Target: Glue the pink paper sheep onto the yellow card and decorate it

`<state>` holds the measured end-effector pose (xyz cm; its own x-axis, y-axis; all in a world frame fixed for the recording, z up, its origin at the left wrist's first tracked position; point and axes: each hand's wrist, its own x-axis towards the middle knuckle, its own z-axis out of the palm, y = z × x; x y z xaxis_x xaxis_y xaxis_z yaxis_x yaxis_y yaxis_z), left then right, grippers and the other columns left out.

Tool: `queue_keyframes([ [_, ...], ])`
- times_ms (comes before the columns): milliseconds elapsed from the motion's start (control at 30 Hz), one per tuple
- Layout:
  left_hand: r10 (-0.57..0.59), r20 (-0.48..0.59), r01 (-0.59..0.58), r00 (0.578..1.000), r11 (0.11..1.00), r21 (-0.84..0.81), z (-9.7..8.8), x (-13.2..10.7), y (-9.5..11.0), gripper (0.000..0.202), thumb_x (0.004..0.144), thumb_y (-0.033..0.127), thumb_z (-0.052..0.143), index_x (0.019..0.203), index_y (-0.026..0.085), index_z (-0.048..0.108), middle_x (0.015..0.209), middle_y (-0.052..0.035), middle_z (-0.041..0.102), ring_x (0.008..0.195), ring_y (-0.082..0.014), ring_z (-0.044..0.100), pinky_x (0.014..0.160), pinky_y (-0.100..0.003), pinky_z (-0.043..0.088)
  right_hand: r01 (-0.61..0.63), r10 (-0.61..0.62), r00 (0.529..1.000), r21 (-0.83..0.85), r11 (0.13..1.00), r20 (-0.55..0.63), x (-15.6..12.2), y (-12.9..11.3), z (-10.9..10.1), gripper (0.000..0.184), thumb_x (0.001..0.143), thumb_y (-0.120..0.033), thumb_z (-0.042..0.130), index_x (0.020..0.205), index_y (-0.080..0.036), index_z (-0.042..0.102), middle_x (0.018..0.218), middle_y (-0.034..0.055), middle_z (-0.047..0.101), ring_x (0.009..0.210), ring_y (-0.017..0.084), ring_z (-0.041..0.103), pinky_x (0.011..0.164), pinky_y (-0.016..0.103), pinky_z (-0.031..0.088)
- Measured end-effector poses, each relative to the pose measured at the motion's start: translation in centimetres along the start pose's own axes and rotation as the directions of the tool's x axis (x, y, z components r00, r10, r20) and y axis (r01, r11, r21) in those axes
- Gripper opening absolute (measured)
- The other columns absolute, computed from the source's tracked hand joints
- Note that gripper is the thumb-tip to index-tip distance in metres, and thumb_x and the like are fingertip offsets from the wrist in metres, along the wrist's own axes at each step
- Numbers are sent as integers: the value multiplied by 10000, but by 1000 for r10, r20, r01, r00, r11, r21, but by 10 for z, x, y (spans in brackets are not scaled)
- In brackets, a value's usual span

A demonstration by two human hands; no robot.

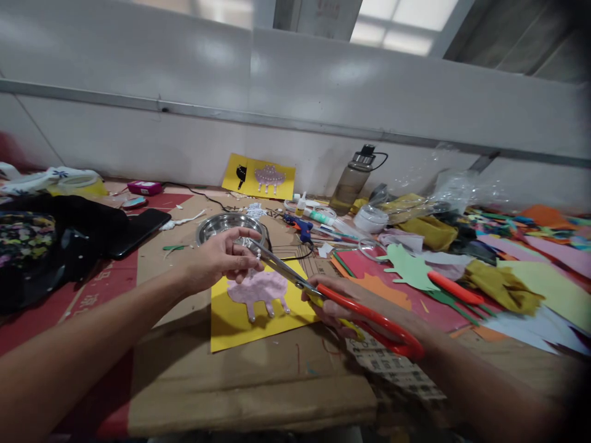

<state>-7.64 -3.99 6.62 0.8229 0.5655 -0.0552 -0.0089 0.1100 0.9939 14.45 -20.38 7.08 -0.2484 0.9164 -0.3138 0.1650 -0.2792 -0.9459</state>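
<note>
My left hand [226, 258] is closed in a pinch, with a few small white pearl-like beads [258, 253] showing at its fingertips. My right hand [339, 298] grips long scissors [369, 314] with red handles, their metal blades reaching to the beads. Something yellow [351, 328] also shows in the right hand, its kind unclear. Below both hands lies a yellow sheet [240, 335] bearing a lilac cutout [261, 292] with drip-like legs tipped with beads. The left hand partly covers a steel bowl [203, 231] behind it.
A yellow sample card [270, 178] with beaded shapes leans on the wall. Behind the sheet lie a blue glue gun [302, 229] and a bottle [353, 181]. Coloured cutouts [410, 267] crowd the right. A phone [138, 232] and black fabric [69, 215] lie left.
</note>
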Motion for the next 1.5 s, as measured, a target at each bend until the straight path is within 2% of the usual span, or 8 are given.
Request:
queue_keyframes([
  [133, -44, 37, 46, 998, 997, -55, 0, -1, 2, 602, 699, 242, 785, 1196, 162, 455, 732, -56, 711, 444, -64, 525, 434, -172, 355, -19, 17, 999, -89, 996, -27, 0, -4, 1, 401, 765, -562, 631, 868, -207, 474, 688, -43, 421, 533, 74, 373, 461, 215, 331],
  [267, -84, 85, 92, 993, 991, -100, 0, -2, 2, 647, 685, 210, 794, 1234, 155, 455, 747, -66, 716, 437, -63, 534, 437, -175, 366, -6, 5, 1000, -116, 993, -15, 3, -4, -1, 405, 764, -545, 637, 952, -211, 507, 704, -38, 431, 566, 86, 375, 492, 224, 335],
  [467, -84, 77, 92, 993, 990, -103, 0, -2, 3, 655, 677, 191, 789, 1244, 143, 464, 743, -80, 721, 430, -67, 534, 426, -173, 357, -21, 20, 1000, -60, 998, -13, 7, -5, 0, 394, 740, -521, 667, 934, -210, 523, 640, -55, 399, 537, 76, 318, 487, 217, 291],
  [667, -99, 98, 110, 990, 988, -108, -2, -3, 3, 640, 675, 187, 792, 1226, 140, 472, 751, -84, 720, 439, -60, 538, 429, -157, 371, -26, 25, 999, 56, 998, 28, 7, 1, -2, 344, 796, -517, 622, 918, -216, 508, 638, -66, 323, 543, 73, 262, 462, 188, 231],
  [867, -118, 94, 129, 989, 985, -117, -3, -2, 3, 673, 684, 180, 788, 1274, 138, 468, 753, -86, 716, 446, -58, 534, 435, -160, 383, -46, 45, 999, -40, 998, -8, 5, -11, 3, 313, 788, -498, 614, 828, -225, 466, 658, -49, 354, 526, 77, 267, 444, 205, 233],
  [1067, -125, 91, 135, 988, 984, -119, -4, -2, 1, 673, 678, 177, 793, 1270, 139, 475, 751, -85, 719, 460, -67, 552, 442, -159, 392, -41, 35, 998, -149, 988, -42, 4, -10, 2, 267, 811, -470, 568, 871, -218, 502, 665, -40, 379, 529, 80, 310, 440, 196, 284],
  [1267, -126, 100, 138, 987, 982, -129, -4, -1, 1, 630, 673, 174, 794, 1227, 143, 494, 743, -84, 719, 451, -61, 543, 442, -157, 393, -129, 71, 980, -320, 939, -187, 4, -8, -1, 350, 797, -438, 591, 1083, -237, 567, 892, 19, 540, 584, 83, 450, 454, 189, 368],
  [1500, -135, 79, 145, 988, 982, -124, -2, -1, 3, 661, 673, 175, 786, 1259, 134, 482, 727, -72, 712, 452, -61, 533, 445, -167, 380, 48, -95, 991, -401, 915, -99, 8, -5, -4, 377, 769, -461, 624, 1029, -187, 617, 823, 17, 550, 662, 114, 468, 487, 196, 349],
])
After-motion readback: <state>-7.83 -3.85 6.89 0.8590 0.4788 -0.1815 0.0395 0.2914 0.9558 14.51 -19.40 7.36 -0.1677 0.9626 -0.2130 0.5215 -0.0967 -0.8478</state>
